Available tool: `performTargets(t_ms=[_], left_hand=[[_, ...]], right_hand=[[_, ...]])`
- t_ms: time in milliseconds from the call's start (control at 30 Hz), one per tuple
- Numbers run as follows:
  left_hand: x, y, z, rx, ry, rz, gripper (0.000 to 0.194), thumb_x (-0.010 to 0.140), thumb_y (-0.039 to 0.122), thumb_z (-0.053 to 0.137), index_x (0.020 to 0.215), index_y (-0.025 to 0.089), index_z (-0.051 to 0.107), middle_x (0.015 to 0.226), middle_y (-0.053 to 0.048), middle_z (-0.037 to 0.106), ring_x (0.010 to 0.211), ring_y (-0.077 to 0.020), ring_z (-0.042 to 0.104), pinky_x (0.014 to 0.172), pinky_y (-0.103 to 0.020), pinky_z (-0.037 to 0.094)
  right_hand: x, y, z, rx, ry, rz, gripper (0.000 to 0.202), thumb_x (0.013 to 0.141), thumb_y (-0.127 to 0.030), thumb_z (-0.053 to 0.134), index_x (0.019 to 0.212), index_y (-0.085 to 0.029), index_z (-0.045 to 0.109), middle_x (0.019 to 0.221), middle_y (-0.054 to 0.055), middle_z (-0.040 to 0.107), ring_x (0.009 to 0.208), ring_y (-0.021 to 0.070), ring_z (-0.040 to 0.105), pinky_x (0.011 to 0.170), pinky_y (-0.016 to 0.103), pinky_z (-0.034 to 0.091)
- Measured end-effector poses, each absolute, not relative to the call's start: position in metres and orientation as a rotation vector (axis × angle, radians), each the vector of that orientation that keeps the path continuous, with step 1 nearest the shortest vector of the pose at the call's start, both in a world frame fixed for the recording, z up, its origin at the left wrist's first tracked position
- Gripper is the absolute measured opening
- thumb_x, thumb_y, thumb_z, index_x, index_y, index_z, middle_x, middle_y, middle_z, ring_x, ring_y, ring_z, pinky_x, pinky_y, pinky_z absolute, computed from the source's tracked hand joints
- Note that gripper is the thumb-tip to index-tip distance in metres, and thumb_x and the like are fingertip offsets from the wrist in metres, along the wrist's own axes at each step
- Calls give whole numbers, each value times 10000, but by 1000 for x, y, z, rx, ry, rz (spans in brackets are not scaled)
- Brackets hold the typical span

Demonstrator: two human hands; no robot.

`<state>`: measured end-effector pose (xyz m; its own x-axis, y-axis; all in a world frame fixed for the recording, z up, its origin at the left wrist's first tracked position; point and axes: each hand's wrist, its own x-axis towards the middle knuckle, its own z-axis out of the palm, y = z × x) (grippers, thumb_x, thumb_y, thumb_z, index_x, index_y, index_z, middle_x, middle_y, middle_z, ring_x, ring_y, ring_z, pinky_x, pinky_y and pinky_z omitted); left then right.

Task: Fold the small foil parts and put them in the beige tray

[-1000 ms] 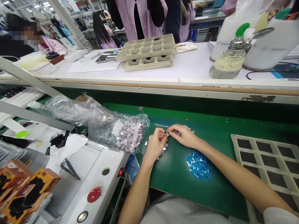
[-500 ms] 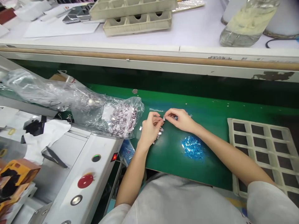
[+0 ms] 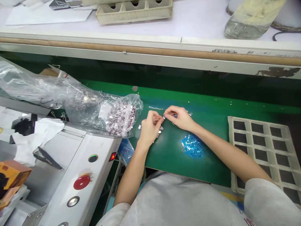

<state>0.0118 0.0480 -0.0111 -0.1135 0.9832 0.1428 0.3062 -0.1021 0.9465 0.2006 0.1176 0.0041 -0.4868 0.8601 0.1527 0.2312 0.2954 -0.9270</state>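
Observation:
My left hand point(image 3: 150, 128) and my right hand point(image 3: 180, 117) meet fingertip to fingertip over the green work surface point(image 3: 164, 153). Between their pinched fingers is a small shiny metal piece point(image 3: 164, 117); its exact kind is too small to tell. Under and beside my left hand lie loose small silvery pieces point(image 3: 160, 131), partly hidden by it. A few more peek out behind my right hand. Nearer my body, below my right wrist, sits a pile of blue film strips point(image 3: 192, 147).
At left, a clear plastic bag point(image 3: 123, 117) holds many small silvery pieces. Beside it stands a grey machine with a red button point(image 3: 81, 182). A compartment tray point(image 3: 251, 150) lies at right, under my right forearm. A white shelf point(image 3: 199, 28) spans the back, carrying another tray point(image 3: 134, 14) and a bottle point(image 3: 249, 26).
The view has shifted slightly, so the scene sits a little higher and further left. My hands stay together, pinching at the same small piece.

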Motion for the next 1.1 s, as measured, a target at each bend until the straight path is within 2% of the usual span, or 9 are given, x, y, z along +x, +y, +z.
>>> performTargets(t_ms=[267,433,533,633,733,800,900,1100], left_hand=[[11,47,-14,1421,1436,1258,305,952,250,788,1018,271,491,1003,-14,841,881,-199,846,830,-336,705],[10,47,-15,1414,1400,1266,319,942,245,803,1016,271,494,1001,-12,844,897,-205,849,853,-346,705],[12,47,-16,1445,1381,1274,313,942,271,816,1007,268,510,1004,-15,845,909,-209,848,847,-344,702],[12,47,-15,1471,1356,1294,304,956,316,812,1002,267,515,1016,-20,840,923,-214,844,852,-352,698],[5,49,-10,1553,1362,1292,261,962,302,799,1058,265,559,1056,-26,819,909,-204,820,863,-364,682],[-5,50,-6,1742,1436,1205,204,964,267,780,1094,262,623,1073,-33,792,946,-218,777,902,-402,652],[-21,50,-1,2062,1539,960,116,948,254,783,1039,252,712,1051,-55,742,1042,-283,674,957,-473,579],[-26,50,0,2144,1539,716,15,941,227,749,932,239,753,1012,-68,679,1022,-300,605,952,-489,522]], right_hand=[[201,118,2,-1003,-1953,1087,156,980,-326,670,959,-228,790,1010,66,794,863,203,733,838,377,618],[206,121,10,-972,-1909,1150,225,964,-300,679,1143,-221,791,1118,83,816,937,213,754,874,385,619],[209,124,15,-903,-1999,1253,283,947,-309,709,1211,-224,768,1029,59,813,889,205,741,828,368,601],[210,126,19,-879,-2089,1239,250,955,-301,698,1181,-218,766,915,34,783,800,190,696,777,354,558],[211,128,21,-873,-2125,1165,196,956,-239,661,1127,-219,754,888,27,762,787,186,678,775,347,528],[214,129,21,-916,-2143,1155,196,931,-189,659,1111,-227,726,858,11,757,763,183,675,759,337,509],[218,132,18,-1042,-2189,1147,237,865,-133,699,1077,-233,665,814,-15,744,718,178,652,722,324,473],[222,141,13,-1145,-2268,861,283,801,-135,782,1047,-226,678,894,14,693,830,212,628,761,339,453]])
